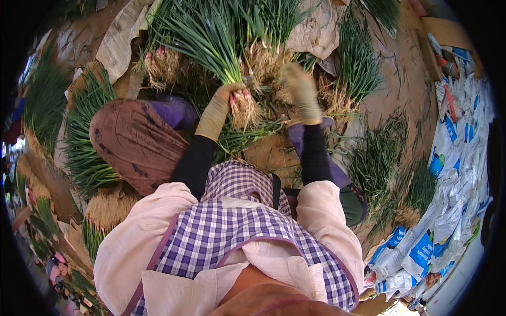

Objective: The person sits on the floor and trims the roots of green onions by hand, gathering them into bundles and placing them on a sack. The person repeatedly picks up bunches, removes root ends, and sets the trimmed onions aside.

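In my gloved left hand (221, 106) is a bunch of green onions (221, 55), gripped just above its pinkish bulbs, with the pale roots hanging toward me and the long leaves pointing away. My gloved right hand (299, 89) is blurred by movement, to the right of that bunch; its fingers look curled, and whether they hold anything is unclear. Just beyond it lie more rooted green onions (265, 59). A smaller cluster with reddish bulbs (160, 63) rests to the left of the held bunch. Loose leaves and trimmings (249, 134) cover the ground beneath my hands.
Green onions (357, 67) lie at the right, near a heap of wilted leaves (379, 158). White and blue plastic sacks (454, 158) are piled along the right edge. Stacked green onions (87, 138) flank my left knee. Purple boots (174, 110) show below my knees.
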`<state>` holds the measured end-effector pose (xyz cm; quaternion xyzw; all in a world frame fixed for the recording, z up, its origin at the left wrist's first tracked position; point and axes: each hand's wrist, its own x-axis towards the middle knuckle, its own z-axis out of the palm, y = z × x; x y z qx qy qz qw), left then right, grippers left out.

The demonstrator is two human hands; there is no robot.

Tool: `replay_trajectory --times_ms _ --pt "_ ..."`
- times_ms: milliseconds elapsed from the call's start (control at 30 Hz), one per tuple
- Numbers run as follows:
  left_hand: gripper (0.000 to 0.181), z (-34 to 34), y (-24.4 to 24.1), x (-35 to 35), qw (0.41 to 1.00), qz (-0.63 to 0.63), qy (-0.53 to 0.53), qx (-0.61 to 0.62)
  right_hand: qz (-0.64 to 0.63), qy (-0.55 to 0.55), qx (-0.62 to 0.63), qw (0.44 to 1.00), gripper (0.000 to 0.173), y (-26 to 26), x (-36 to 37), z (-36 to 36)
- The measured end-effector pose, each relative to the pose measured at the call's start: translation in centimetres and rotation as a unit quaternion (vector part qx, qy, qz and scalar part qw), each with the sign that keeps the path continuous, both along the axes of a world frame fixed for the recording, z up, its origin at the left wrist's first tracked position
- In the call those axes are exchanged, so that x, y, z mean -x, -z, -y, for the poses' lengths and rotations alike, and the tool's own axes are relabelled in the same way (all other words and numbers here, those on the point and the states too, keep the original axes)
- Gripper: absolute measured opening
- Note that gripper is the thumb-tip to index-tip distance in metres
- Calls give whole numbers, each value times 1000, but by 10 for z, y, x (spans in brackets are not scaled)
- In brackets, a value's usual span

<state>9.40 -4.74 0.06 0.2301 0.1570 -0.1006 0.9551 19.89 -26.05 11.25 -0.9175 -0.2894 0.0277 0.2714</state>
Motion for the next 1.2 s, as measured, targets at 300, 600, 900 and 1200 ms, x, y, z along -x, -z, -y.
replay_trajectory --times_ms 300,600,900,1200 --pt "11 0 10 -21 989 -98 -45 -99 -6 259 -136 956 27 -122 -64 194" --pt "25 -1 23 -45 998 -35 -21 -51 -75 93 -39 992 40 4 -78 80" --pt "13 -56 -6 12 996 56 50 49 -53 189 -30 980 37 69 -99 -46" --pt "38 -66 -9 33 980 110 68 154 -108 189 63 974 44 79 -88 -69"
